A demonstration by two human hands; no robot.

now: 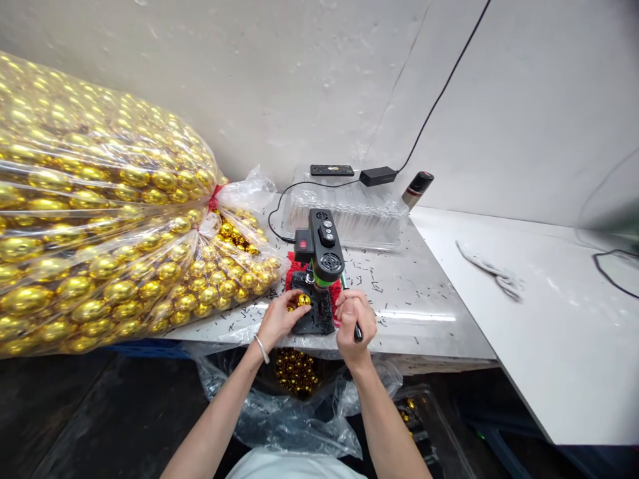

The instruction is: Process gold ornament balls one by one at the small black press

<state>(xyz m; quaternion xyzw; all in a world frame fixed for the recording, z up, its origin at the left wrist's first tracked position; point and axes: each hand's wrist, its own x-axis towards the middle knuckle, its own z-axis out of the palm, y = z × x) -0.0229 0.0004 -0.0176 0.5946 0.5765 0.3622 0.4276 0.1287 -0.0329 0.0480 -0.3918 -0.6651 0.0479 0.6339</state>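
Note:
A small black press [327, 256] with a green ring under its head stands on a dark base plate [313, 324] at the middle of the table. My left hand [282, 316] holds a shiny gold ball [303, 300] between its fingertips, just left of the press head; part of another gold ball shows by the fingers. On the right side, my right hand [355, 319] is wrapped round the press's lever handle [358, 332], whose black end sticks out below the fist. Red material [291, 265] lies under and around the base.
Large clear bags of gold balls [100, 266] fill the left. Behind the press are a clear plastic box [349, 216], a black adapter [378, 175] and a dark canister [417, 189]. Black scraps litter the tabletop [419, 332]. An open bag of gold balls [297, 372] hangs below the edge.

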